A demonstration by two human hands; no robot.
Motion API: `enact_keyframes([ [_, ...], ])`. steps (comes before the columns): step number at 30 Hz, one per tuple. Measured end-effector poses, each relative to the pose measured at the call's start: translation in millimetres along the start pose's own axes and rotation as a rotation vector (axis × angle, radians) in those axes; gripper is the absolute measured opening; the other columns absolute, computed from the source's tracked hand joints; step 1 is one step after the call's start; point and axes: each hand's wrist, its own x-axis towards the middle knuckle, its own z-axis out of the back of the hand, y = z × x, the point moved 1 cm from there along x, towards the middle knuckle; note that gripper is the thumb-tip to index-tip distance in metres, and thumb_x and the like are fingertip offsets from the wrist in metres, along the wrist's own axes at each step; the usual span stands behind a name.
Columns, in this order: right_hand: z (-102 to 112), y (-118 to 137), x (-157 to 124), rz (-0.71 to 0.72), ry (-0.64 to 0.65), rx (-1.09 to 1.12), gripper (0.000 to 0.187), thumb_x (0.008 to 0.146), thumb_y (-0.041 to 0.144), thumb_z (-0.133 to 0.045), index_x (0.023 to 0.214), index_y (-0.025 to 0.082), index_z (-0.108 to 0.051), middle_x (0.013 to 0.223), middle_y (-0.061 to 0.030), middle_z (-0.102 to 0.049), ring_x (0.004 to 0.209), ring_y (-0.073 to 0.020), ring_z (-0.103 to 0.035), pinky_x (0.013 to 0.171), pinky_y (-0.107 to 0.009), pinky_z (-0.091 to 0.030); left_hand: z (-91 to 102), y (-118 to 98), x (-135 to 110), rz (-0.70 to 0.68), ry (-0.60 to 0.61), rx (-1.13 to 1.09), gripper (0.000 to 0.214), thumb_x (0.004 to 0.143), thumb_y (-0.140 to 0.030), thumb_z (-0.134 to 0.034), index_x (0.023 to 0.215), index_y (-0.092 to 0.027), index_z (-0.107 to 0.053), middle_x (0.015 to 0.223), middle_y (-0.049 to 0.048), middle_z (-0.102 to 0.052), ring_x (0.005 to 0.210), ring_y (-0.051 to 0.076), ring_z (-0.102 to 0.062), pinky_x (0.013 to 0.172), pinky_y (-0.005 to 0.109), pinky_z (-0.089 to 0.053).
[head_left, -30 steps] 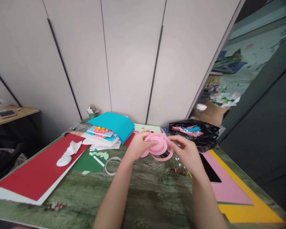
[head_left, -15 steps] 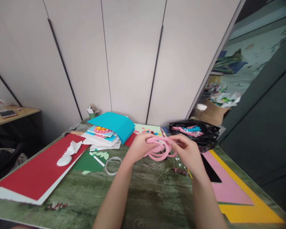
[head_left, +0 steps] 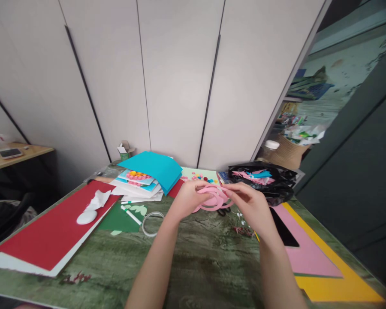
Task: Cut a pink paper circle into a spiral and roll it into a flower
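Observation:
Above the middle of the table, my left hand [head_left: 189,199] grips a pink paper spiral [head_left: 215,201], its thumb lying over the coiled part. My right hand [head_left: 249,201] pinches the same spiral at its right side between thumb and fingers. The loops of the strip hang in the gap between both hands. Behind and below the spiral, a pair of dark scissor handles [head_left: 224,211] shows in part; the rest is hidden. Small white bits [head_left: 242,219] lie on the table beside my right hand.
At left lie red card [head_left: 48,229], a white oval object [head_left: 86,217], green paper [head_left: 116,219], a marker [head_left: 131,215] and a tape roll [head_left: 143,227]. A blue folder [head_left: 151,165] covers papers behind. At right are a black bag [head_left: 284,176] of scraps, a dark tablet [head_left: 283,229] and yellow card [head_left: 341,292].
The pink spiral's loops have drawn up flatter and closer together between my hands. More of the dark scissor handles now shows beneath. Both hands have barely moved.

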Motion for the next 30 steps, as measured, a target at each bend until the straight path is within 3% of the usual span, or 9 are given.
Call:
enact_keyframes([
  [4,-2,1,-2,0.008,-0.051,-0.024,0.017,0.081,0.030,-0.058,0.090,0.022,-0.070,0.092,-0.0050,-0.069,0.084,-0.0196,-0.062,0.074,-0.031,-0.048,-3.6,-1,-1,0.006,0.011,-0.058,0.029,0.069,-0.010,-0.057,0.093,-0.018,-0.070,0.098,0.0037,-0.070,0.090,0.018,-0.061,0.080,0.027,-0.044],
  [11,-2,1,-4,-0.013,-0.082,-0.018,0.014,0.080,0.029,-0.058,0.087,0.021,-0.068,0.090,-0.0046,-0.069,0.081,-0.0193,-0.062,0.074,-0.031,-0.048,-0.7,-5,0,0.025,-0.033,-0.073,0.024,0.067,-0.013,-0.060,0.089,-0.018,-0.070,0.092,0.0044,-0.070,0.087,0.018,-0.061,0.077,0.027,-0.045],
  [17,-8,5,0,-0.015,0.003,0.135,0.012,0.082,0.031,-0.054,0.086,0.021,-0.060,0.091,-0.0037,-0.065,0.083,-0.0169,-0.061,0.072,-0.027,-0.048,0.6,0,1,0.043,-0.056,-0.200,0.017,0.068,-0.020,-0.064,0.083,-0.015,-0.069,0.085,0.0049,-0.068,0.080,0.017,-0.059,0.071,0.026,-0.045],
  [25,-18,-17,12,-0.048,0.033,0.212,0.016,0.081,0.035,-0.054,0.086,0.020,-0.056,0.086,-0.0031,-0.064,0.080,-0.0168,-0.060,0.071,-0.027,-0.047,-12.3,38,17,0.115,-0.097,-0.480,0.026,0.065,-0.022,-0.068,0.090,-0.013,-0.068,0.090,0.0059,-0.067,0.080,0.016,-0.059,0.073,0.026,-0.045],
  [28,-21,-31,15,-0.159,0.029,0.311,0.023,0.075,0.041,-0.059,0.087,0.020,-0.057,0.089,-0.0042,-0.066,0.084,-0.0188,-0.061,0.075,-0.030,-0.049,-26.6,55,21,0.294,-0.047,-0.759,0.034,0.058,-0.022,-0.075,0.089,-0.013,-0.065,0.085,0.0054,-0.066,0.077,0.016,-0.059,0.073,0.027,-0.046],
  [30,-25,-44,11,-0.268,0.079,0.398,0.029,0.075,0.047,-0.058,0.090,0.022,-0.059,0.092,-0.0040,-0.067,0.090,-0.0200,-0.061,0.076,-0.032,-0.050,-37.8,63,18,0.338,0.000,-0.810,0.036,0.058,-0.024,-0.074,0.090,-0.012,-0.064,0.084,0.0074,-0.067,0.078,0.018,-0.061,0.075,0.031,-0.048],
])
